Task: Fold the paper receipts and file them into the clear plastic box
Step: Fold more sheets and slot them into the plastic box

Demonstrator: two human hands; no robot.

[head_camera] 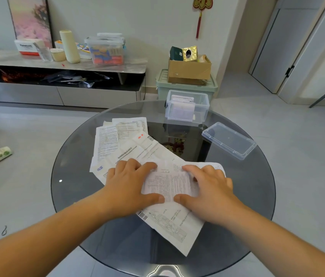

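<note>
Near the front edge of the glass surface (73, 176), your left hand (129, 182) and right hand (211, 188) lay with each grip spread flat, pressing a fold into the top receipt (167, 184), while the clear plastic box (201, 108) stood open at the far edge, ready for filing.

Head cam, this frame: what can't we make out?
- Head view: print on the top receipt, too small and blurred.
- Head view: its side edges, covered by the left hand and right hand.
- Head view: paper count in the clear plastic box, hazy through its walls.
</note>
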